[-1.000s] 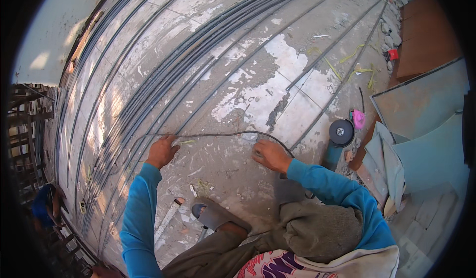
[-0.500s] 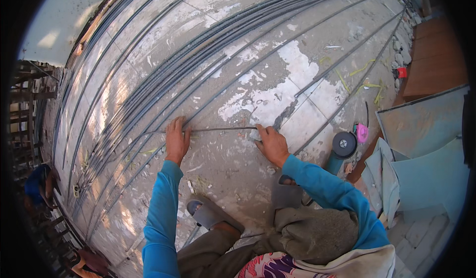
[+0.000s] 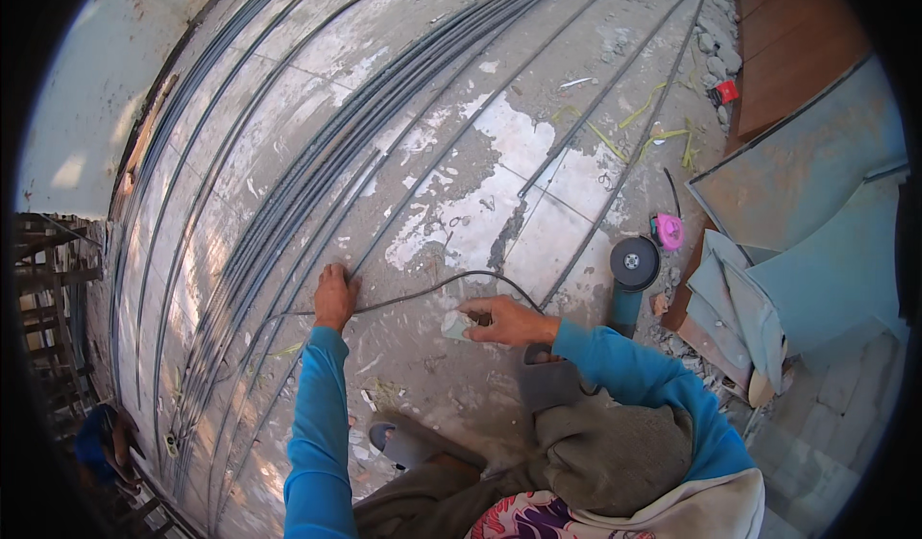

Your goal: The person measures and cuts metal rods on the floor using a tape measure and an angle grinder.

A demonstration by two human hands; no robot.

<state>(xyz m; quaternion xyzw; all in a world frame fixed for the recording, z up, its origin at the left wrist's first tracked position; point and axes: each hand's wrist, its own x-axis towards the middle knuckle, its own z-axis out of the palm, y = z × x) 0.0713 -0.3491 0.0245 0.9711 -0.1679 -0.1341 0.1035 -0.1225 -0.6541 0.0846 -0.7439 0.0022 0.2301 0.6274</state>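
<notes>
A thin dark cord (image 3: 423, 294) runs over the floor from under my left hand (image 3: 335, 299), bends up in a curve and drops behind my right wrist. My left hand is closed over the cord, its fingertips down near the ends of some steel rebars (image 3: 379, 232). Lower and to the right, my right hand (image 3: 514, 321) pinches a small pale chunk (image 3: 455, 325), perhaps broken tile, just above the floor. Beyond my right forearm lies an angle grinder (image 3: 629, 275) with a dark disc, next to a pink tape measure (image 3: 667, 232).
Long rebars fan across the tiled, dusty floor (image 3: 499, 217). At the right are yellow straps (image 3: 663, 137), a red box (image 3: 723, 92), rubble, brown boards (image 3: 797, 49) and grey-blue sheets (image 3: 816, 299). Someone in dark blue (image 3: 96, 443) is at the lower left. My sandalled feet are below my hands.
The cord, straight between both hands before, now curves loosely. My right hand has let go of it, moved down and taken the pale chunk. The view has shifted; my left hand stays at the cord.
</notes>
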